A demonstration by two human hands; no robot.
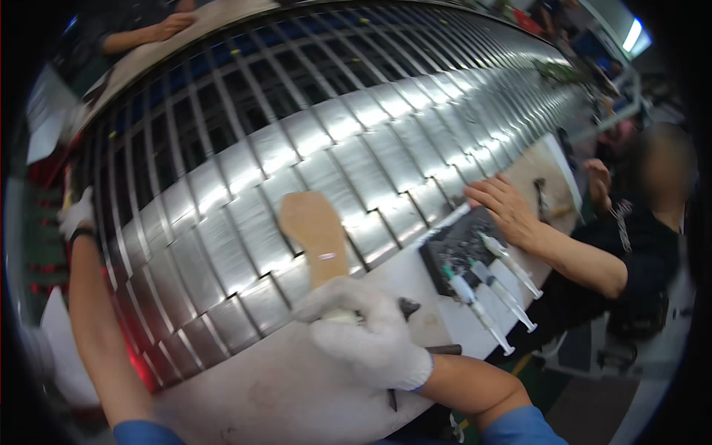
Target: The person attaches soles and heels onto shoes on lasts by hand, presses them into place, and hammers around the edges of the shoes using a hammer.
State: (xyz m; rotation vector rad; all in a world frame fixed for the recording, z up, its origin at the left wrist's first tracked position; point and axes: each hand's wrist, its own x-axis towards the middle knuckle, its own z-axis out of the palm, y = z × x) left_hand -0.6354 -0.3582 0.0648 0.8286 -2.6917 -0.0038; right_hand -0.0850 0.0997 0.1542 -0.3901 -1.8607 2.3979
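Observation:
My right hand [363, 330], in a white knit glove, is closed round the lower end of a flat tan piece [315, 230] shaped like a shoe sole or paddle. Its rounded end points away from me over the metal slats, and a small pale mark shows on its face. A pale bit [340, 317] shows by my curled fingers; its kind is hidden. Far to the left, my left hand [76, 215], also gloved, with a dark band at the wrist, reaches to the side of the slatted conveyor [245, 230]. Its thumb and fingers look apart, though small and blurred.
Right of me, a co-worker's bare hand [508, 211] rests by a dark tray [467, 245]. Several syringes [478, 311] lie across the tray's near edge. A pale worktop [297, 400] borders the conveyor. Across it, another person's hand [172, 26] lies on the far ledge.

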